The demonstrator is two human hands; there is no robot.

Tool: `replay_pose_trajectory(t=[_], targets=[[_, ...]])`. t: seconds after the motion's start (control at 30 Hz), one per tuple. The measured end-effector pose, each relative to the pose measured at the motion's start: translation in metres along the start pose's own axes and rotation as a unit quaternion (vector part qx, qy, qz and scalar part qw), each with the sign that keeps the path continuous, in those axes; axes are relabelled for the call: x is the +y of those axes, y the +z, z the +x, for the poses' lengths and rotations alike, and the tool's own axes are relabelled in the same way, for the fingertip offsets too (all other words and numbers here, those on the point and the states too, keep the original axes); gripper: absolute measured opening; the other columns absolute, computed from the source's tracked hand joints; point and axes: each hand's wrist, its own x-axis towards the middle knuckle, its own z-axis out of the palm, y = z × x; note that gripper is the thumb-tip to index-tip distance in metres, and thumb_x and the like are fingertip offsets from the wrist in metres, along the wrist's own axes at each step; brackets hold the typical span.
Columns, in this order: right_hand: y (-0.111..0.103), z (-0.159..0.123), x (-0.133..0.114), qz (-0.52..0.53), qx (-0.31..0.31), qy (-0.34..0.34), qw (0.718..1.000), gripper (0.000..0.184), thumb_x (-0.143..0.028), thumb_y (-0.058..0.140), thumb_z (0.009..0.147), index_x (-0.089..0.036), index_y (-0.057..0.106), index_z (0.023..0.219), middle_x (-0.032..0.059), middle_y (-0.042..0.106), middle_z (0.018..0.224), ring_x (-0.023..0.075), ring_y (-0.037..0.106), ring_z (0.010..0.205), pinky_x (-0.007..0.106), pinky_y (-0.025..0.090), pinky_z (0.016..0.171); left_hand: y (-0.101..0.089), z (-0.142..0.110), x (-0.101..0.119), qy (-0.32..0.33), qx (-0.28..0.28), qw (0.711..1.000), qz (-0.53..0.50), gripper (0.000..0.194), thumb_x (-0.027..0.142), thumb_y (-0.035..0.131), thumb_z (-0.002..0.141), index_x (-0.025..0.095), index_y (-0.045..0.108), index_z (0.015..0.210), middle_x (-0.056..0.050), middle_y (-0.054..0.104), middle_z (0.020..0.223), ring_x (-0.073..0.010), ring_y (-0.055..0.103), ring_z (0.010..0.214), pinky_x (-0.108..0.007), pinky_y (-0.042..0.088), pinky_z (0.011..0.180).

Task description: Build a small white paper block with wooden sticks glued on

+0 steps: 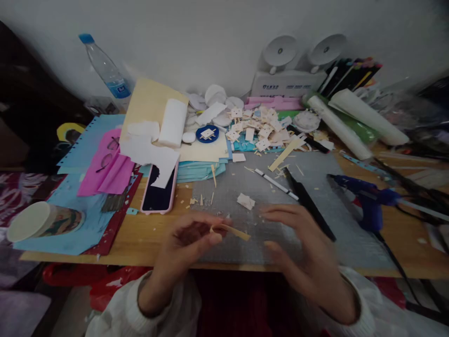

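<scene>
Between its thumb and fingers my left hand (196,238) pinches a thin strip of yellowish paper (236,231), curled at the end near the fingertips. Its free end points right, toward my right hand (303,248). That hand hovers over the grey cutting mat (228,187) with thumb and fingers apart and nothing between them. A crumpled scrap of white paper (246,201) lies on the mat beyond both hands. Farther back rest a white pen (276,184), a black cutter-like tool (308,203) and a wider yellowish strip (286,153).
A blue glue gun (368,196) with its cord lies at right. Small paper pieces (259,126) are heaped at the back. On the left are a phone (159,194), a paper cup (45,221), eyeglasses (107,154) and a water bottle (105,68).
</scene>
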Motion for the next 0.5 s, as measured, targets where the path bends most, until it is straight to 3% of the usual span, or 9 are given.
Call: replay_pose_trajectory(t=[0.1,0.2,0.33,0.5], targets=[[0.011,0.013,-0.004,0.073,-0.086,-0.029,0.993,0.011,-0.018,0.052,0.09,-0.022,0.058,0.099,0.0045,0.064,0.093,0.0177,0.061,0.089,0.033,0.05,0.078,0.003,-0.002,-0.002,-0.003,-0.019,1.0,-0.002,0.023,0.011,0.075,0.076,0.025,0.074,0.094,-0.002,0.077,0.097,-0.0155,0.072,0.092,-0.02,0.058,0.08],[0.015,0.012,-0.002,0.115,-0.09,-0.022,0.989,0.012,-0.014,0.049,0.091,-0.022,0.058,0.09,0.0013,0.063,0.083,0.015,0.059,0.08,0.03,0.048,0.072,-0.002,-0.003,0.0,-0.001,-0.007,1.0,0.027,0.025,0.008,0.077,0.073,0.026,0.075,0.09,0.0,0.078,0.093,-0.0143,0.072,0.086,-0.02,0.057,0.078],[0.009,0.003,0.003,0.152,-0.091,0.009,0.984,0.013,-0.014,0.049,0.092,-0.022,0.058,0.097,0.002,0.062,0.086,0.0149,0.058,0.082,0.029,0.048,0.072,-0.012,-0.002,0.001,0.002,0.013,0.996,0.085,0.019,0.007,0.078,0.07,0.023,0.074,0.078,0.001,0.074,0.075,-0.0113,0.069,0.071,-0.017,0.055,0.065],[0.001,-0.005,0.009,0.161,-0.094,0.023,0.982,0.013,-0.014,0.049,0.092,-0.022,0.057,0.098,0.0024,0.062,0.088,0.0149,0.059,0.084,0.028,0.049,0.073,-0.023,0.001,0.008,0.016,0.007,0.991,0.134,0.016,0.009,0.077,0.071,0.022,0.073,0.078,0.0,0.073,0.072,-0.0127,0.068,0.069,-0.02,0.055,0.065]])
